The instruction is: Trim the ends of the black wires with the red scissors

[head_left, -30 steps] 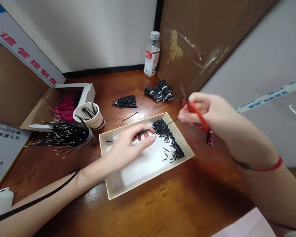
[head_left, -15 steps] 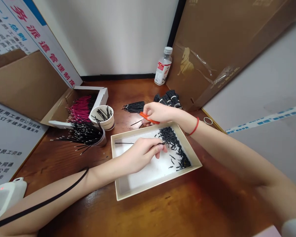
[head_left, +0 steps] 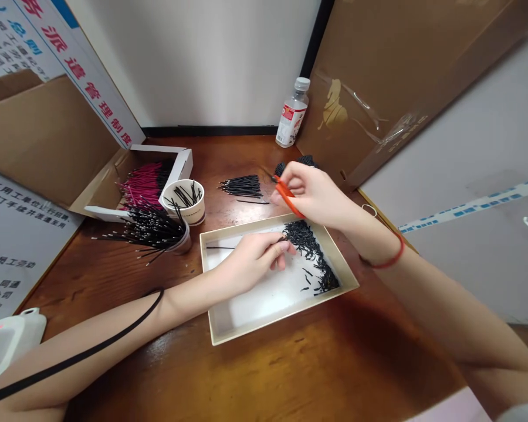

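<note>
My left hand [head_left: 261, 258] is over a shallow cream-rimmed box [head_left: 242, 328], thumb and fingers pinched on a thin black wire [head_left: 220, 247]. The wire's rear part shows to the left of the hand; its other end is near the fingertips. Short black wire pieces [head_left: 321, 266] are heaped along the box's right side. Above the far rim, my right hand [head_left: 305, 190] is closed on an orange-handled tool [head_left: 288, 196] with a dark tip; its exact kind is unclear. A row of black wires [head_left: 242, 186] lies on the table left of this hand, with one separate wire [head_left: 252, 202] before it.
At left stand a paper cup [head_left: 197, 212] of black wires, a fuller cup of black wires [head_left: 147, 231] and an open carton [head_left: 182, 161] with pink and black wires. A bottle [head_left: 293, 114] stands at the back by a big cardboard box [head_left: 356, 76]. Bundled black wires [head_left: 308, 159] are partly hidden.
My right hand has risen and moved right with the orange-handled tool, away from the wire row. One wire now lies alone before that row. My left hand keeps its pinch.
</note>
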Demonstrator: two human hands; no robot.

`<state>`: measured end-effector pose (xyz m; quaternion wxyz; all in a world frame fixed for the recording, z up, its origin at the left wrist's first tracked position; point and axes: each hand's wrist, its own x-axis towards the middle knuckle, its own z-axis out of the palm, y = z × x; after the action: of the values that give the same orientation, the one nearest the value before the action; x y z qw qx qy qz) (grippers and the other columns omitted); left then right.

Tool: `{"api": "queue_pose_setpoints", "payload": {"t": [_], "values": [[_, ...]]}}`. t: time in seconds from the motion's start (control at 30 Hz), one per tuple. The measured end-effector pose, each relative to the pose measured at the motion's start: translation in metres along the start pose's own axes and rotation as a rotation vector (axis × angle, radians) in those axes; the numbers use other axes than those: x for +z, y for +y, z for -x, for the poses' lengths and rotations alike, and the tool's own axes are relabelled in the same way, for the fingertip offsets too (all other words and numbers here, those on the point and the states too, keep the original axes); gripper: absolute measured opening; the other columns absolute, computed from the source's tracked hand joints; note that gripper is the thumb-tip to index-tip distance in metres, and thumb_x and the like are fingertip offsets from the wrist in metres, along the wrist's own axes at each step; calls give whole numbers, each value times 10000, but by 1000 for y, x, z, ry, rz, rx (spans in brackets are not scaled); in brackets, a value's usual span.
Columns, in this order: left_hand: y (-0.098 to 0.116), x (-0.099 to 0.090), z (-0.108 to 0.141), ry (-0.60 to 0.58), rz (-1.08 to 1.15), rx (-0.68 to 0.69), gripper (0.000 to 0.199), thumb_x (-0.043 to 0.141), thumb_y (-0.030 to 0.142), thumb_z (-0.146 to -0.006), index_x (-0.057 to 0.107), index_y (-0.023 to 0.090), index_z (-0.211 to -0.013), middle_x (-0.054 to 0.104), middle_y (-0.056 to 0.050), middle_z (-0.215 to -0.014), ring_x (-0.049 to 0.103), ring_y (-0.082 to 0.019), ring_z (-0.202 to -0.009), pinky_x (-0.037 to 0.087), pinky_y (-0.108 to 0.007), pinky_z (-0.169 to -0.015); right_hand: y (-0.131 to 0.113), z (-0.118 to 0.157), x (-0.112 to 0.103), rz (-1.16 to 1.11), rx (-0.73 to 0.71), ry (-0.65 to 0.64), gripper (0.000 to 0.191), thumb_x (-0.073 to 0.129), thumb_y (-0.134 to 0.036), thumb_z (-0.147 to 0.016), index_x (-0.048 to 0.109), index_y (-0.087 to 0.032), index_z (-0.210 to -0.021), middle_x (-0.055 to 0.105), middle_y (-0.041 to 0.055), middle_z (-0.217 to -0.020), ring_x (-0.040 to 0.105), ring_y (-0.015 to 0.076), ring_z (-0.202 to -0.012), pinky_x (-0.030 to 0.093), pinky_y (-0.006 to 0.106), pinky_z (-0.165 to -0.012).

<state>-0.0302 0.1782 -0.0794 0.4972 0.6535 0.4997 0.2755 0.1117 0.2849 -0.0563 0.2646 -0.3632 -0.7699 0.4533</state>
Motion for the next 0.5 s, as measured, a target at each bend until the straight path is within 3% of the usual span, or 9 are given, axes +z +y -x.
{"api": "queue_pose_setpoints", "payload": {"t": [0.07, 0.13, 0.2, 0.33, 0.5], "values": [[0, 0, 0, 36, 54, -26, 267, 405, 245, -963, 616, 138, -837, 646, -13, -681, 579, -117, -640, 444, -247, -648, -1, 30, 1, -173, 34, 87, 334, 782, -248, -717, 456, -201, -777, 687, 2, -758, 655, 143, -691, 512, 255, -623], [1, 1, 1, 38, 84, -34, 277, 429, 255, -953, 615, 134, -786, 650, -20, -677, 578, -114, -620, 454, -242, -627, 0, 53, 6, -304, 107, 29, 352, 808, -274, -688, 476, -198, -776, 712, 24, -804, 668, 156, -678, 535, 276, -614], [3, 1, 1, 9, 82, -41, 298, 447, 256, -947, 616, 133, -735, 660, -28, -680, 581, -111, -618, 463, -237, -625, 4, 68, 11, -375, 90, 47, 367, 830, -247, -659, 484, -195, -770, 720, 30, -813, 670, 151, -665, 541, 277, -626], [6, 2, 2, -3, 11, -44, 297, 455, 237, -947, 643, 134, -741, 708, -46, -750, 627, -124, -682, 481, -246, -681, 14, 76, 16, -409, 113, 113, 392, 853, -218, -627, 490, -196, -775, 704, 8, -729, 661, 145, -650, 520, 256, -606], [2, 0, 1, 94, -52, -29, 271, 451, 268, -961, 663, 142, -849, 735, -52, -878, 663, -162, -834, 476, -279, -761, 20, 79, 15, -382, 187, 192, 420, 866, -285, -608, 486, -194, -763, 654, -8, -653, 615, 135, -592, 456, 234, -519]]}}
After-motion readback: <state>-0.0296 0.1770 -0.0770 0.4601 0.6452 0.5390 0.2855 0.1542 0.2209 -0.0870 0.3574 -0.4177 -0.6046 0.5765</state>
